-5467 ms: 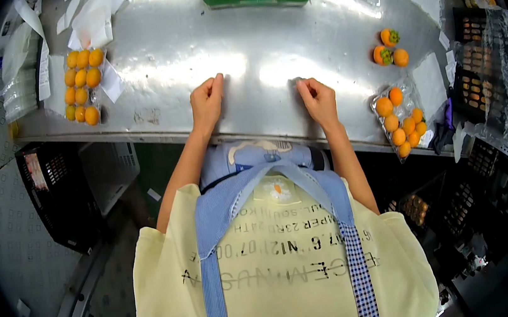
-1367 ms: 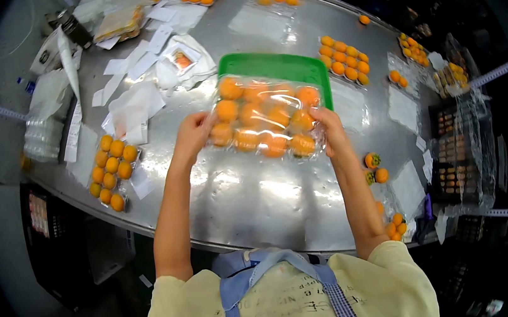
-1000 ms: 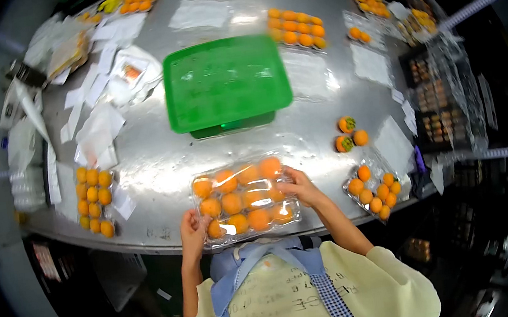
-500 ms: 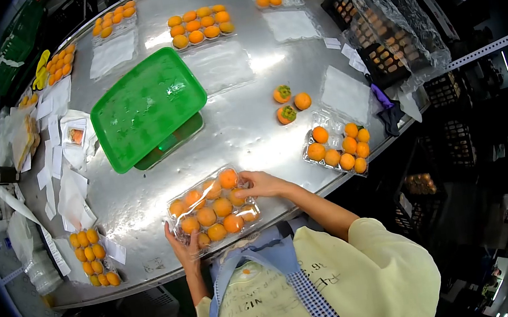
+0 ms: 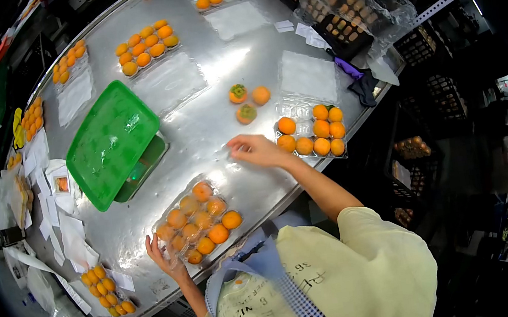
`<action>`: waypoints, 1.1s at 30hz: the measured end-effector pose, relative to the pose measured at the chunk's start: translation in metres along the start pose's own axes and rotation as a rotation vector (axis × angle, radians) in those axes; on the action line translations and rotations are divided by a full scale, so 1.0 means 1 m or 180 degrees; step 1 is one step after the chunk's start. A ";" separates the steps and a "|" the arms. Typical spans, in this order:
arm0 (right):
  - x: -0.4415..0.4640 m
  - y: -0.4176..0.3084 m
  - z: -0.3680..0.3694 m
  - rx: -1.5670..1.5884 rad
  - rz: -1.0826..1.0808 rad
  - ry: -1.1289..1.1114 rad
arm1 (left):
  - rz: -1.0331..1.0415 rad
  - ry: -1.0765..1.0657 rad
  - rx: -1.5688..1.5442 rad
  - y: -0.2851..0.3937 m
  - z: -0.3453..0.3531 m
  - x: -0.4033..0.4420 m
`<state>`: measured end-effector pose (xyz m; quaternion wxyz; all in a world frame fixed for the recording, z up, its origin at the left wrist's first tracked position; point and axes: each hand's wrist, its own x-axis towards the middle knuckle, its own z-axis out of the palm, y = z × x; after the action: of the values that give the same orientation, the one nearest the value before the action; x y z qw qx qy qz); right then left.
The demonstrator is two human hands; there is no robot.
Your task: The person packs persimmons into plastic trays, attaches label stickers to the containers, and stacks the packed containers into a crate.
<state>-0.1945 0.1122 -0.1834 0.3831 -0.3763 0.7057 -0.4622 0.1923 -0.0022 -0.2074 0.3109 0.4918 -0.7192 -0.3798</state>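
Starting at the far left, a tray of orange fruit (image 5: 33, 119) lies near a yellow item (image 5: 17, 128) in the upper left of the frame, on the edge of a metal table (image 5: 200, 133). White papers (image 5: 73, 234) run down below it, and another fruit tray (image 5: 106, 290) sits in the lower left. Right of the papers, a green tray (image 5: 113, 141) rests tilted on its support, while a filled tray (image 5: 147, 47) stands farther up.

At lower centre-left, the left hand (image 5: 166, 259) touches the left edge of a clear plastic pack of orange fruit (image 5: 196, 222). Its fingers are spread and slightly bent there; I cannot tell whether they grip the plastic. The pack lies flat on the table, clear plastic over most of its fruit, and the row nearest the person looks sharper than the others.

Near mid-frame, the right hand (image 5: 256, 151) is apart from the pack, fingers curled with the tips close together; whether they pinch something thin is unclear. Three loose fruits (image 5: 246, 114) sit just above it. Farther right come a partly filled clear tray (image 5: 294, 110), a purple cloth (image 5: 348, 68) and, toward the upper right, a black crate (image 5: 343, 35).
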 end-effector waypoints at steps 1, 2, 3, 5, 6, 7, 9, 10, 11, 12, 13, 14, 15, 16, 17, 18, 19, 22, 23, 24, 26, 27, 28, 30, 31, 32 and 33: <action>-0.001 0.007 -0.015 -0.0086 -0.0098 0.0185 | 0.0073 0.0004 -0.0004 -0.004 0.000 0.000; -0.007 -0.006 -0.035 -0.0299 0.0033 0.0431 | 0.0146 0.0007 -0.0006 -0.007 -0.001 0.000; -0.014 -0.017 -0.059 -0.0512 0.0165 0.0672 | 0.0060 0.0001 -0.0044 -0.008 -0.001 -0.001; -0.012 0.044 -0.117 -0.0624 -0.0072 0.1568 | -0.0124 0.0010 -0.0116 -0.010 -0.001 -0.003; -0.017 0.050 -0.152 -0.0587 0.0184 0.2207 | -0.0181 0.0026 -0.0023 -0.010 -0.002 -0.003; -0.018 0.090 -0.201 -0.1153 -0.0619 0.2694 | -0.0193 0.0044 -0.0069 -0.011 -0.002 -0.004; -0.035 0.132 -0.290 -0.2013 -0.0500 0.3430 | -0.0207 0.0076 -0.0163 -0.016 0.000 -0.003; -0.050 0.142 -0.320 -0.2592 0.0066 0.3551 | -0.0255 0.0106 -0.0194 -0.017 0.001 -0.002; -0.059 0.149 -0.345 -0.3161 0.0640 0.3639 | -0.0303 0.0145 -0.0230 -0.018 0.002 0.000; -0.066 0.157 -0.363 -0.3336 0.0991 0.3731 | -0.0353 0.0188 -0.0266 -0.019 0.003 0.002; -0.071 0.168 -0.378 -0.3503 0.1345 0.3812 | -0.0406 0.0235 -0.0299 -0.022 0.003 0.004; -0.074 0.171 -0.390 -0.3336 0.1712 0.3758 | -0.0291 0.0283 -0.0127 -0.022 0.004 0.008; -0.075 0.176 -0.399 -0.3394 0.1916 0.3680 | -0.0409 0.0312 -0.0235 -0.022 0.007 0.009; -0.076 0.181 -0.407 -0.3333 0.2221 0.3517 | -0.0529 0.0347 -0.0341 -0.021 0.008 0.007; -0.075 0.180 -0.411 -0.3268 0.2518 0.3342 | -0.0649 0.0387 -0.0444 -0.016 0.009 0.007; -0.073 0.182 -0.415 -0.3340 0.2725 0.3210 | -0.0680 0.0401 -0.0434 -0.013 0.010 0.008; -0.074 0.181 -0.416 -0.3424 0.2857 0.3147 | -0.0637 0.0392 -0.0282 -0.009 0.011 0.007; -0.077 0.186 -0.427 -0.3186 0.2673 0.3522 | -0.0517 0.0357 -0.0015 0.007 0.010 0.008; -0.080 0.183 -0.431 -0.3051 0.2329 0.3870 | -0.0474 0.0361 -0.0069 0.005 0.010 0.009; -0.085 0.180 -0.433 -0.2906 0.1982 0.4216 | -0.0425 0.0355 -0.0129 0.003 0.010 0.011; -0.094 0.167 -0.432 -0.1886 0.0888 0.4761 | -0.0574 0.0344 -0.0338 0.007 0.011 0.013; -0.097 0.155 -0.427 -0.1364 0.0328 0.4949 | -0.0661 0.0344 -0.0439 0.012 0.011 0.014; -0.098 0.120 -0.404 -0.0722 -0.0054 0.4924 | -0.0558 0.0297 -0.0233 0.015 0.010 0.016; -0.103 0.097 -0.375 0.0271 -0.0560 0.4499 | -0.0381 0.0217 0.0197 0.018 0.007 0.021; -0.105 0.086 -0.357 0.0766 -0.0783 0.4232 | -0.0278 0.0251 0.0195 0.008 0.005 0.023; -0.103 0.050 -0.323 0.1301 -0.0674 0.3893 | -0.0186 0.0290 0.0209 -0.007 0.003 0.026; -0.101 0.033 -0.296 0.1581 -0.0634 0.3497 | 0.0055 0.0262 0.0100 -0.019 0.001 0.030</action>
<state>-0.4211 0.3187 -0.1121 -0.0057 -0.0465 0.6327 -0.7730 0.1908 -0.0350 -0.2222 0.3357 0.5056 -0.7159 -0.3452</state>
